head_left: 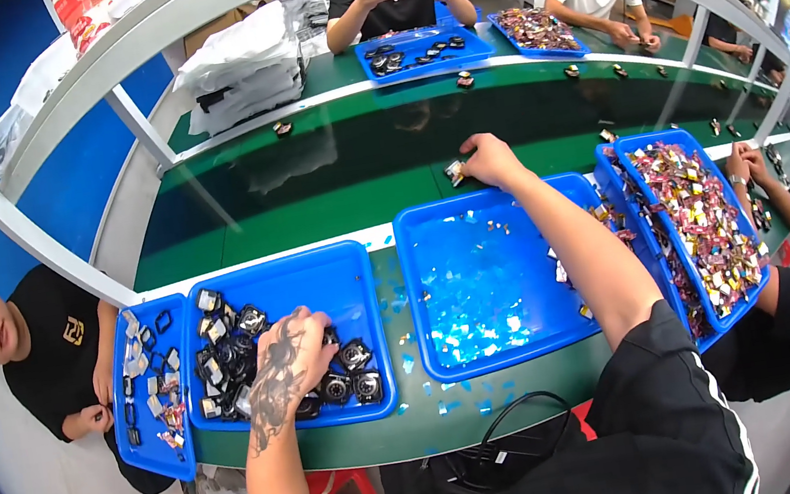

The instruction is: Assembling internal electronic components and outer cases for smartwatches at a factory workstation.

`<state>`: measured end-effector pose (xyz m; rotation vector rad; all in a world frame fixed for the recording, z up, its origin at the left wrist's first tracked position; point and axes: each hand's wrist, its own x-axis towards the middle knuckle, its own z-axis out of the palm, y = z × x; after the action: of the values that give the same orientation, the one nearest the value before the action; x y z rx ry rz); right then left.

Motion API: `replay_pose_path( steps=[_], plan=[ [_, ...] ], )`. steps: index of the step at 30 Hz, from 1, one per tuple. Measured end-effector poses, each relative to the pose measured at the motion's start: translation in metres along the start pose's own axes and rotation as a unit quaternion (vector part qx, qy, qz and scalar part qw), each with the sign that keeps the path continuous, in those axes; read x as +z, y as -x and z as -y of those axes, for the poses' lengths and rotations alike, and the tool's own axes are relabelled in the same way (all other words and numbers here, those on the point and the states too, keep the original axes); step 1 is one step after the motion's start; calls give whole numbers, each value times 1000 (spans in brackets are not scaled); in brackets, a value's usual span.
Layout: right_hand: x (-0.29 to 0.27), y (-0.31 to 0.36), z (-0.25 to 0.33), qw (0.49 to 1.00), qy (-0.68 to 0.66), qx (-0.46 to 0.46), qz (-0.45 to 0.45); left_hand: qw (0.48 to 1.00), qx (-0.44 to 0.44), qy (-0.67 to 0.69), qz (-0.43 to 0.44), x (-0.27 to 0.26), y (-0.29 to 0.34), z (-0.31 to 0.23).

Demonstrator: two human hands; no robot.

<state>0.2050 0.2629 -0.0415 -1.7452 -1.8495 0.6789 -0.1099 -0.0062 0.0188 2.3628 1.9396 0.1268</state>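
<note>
My left hand (291,358), tattooed on its back, reaches down into a blue tray (360,282) of black square watch cases (229,356). Its fingers curl closed around a black case, mostly hidden under the hand. My right hand (494,160) is stretched out over the green conveyor belt (356,187). Its fingertips close on a small black watch case with a white and gold piece (454,173), at the belt surface. Beneath my right forearm lies another blue tray (442,291), scattered with shiny blue film bits and holding a few small parts at its right side.
Stacked blue trays (689,216) at the right hold many small red, white and yellow parts. A narrow blue tray (148,393) stands at the left beside a seated person (55,345). Other people work across the belt. A white metal frame (132,132) crosses above; a black cable (529,410) lies near me.
</note>
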Motion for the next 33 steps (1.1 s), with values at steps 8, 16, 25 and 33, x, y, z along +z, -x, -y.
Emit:
replay_pose_path(
  steps=[8, 16, 25, 33],
  plan=[
    [-109, 51, 0, 982, 41, -116, -140, 991, 44, 124, 19, -15, -9, -1],
    [-112, 131, -35, 953, 156, -210, 150, 998, 40, -21, 41, 3, -27, -1],
    [-87, 162, -28, 973, -1, -197, -123, 864, -183, 465, 54, -2, -31, 18],
    [-27, 219, 47, 891, -423, -158, 49, 664, -40, 744, 56, 24, -51, -75]
  ],
)
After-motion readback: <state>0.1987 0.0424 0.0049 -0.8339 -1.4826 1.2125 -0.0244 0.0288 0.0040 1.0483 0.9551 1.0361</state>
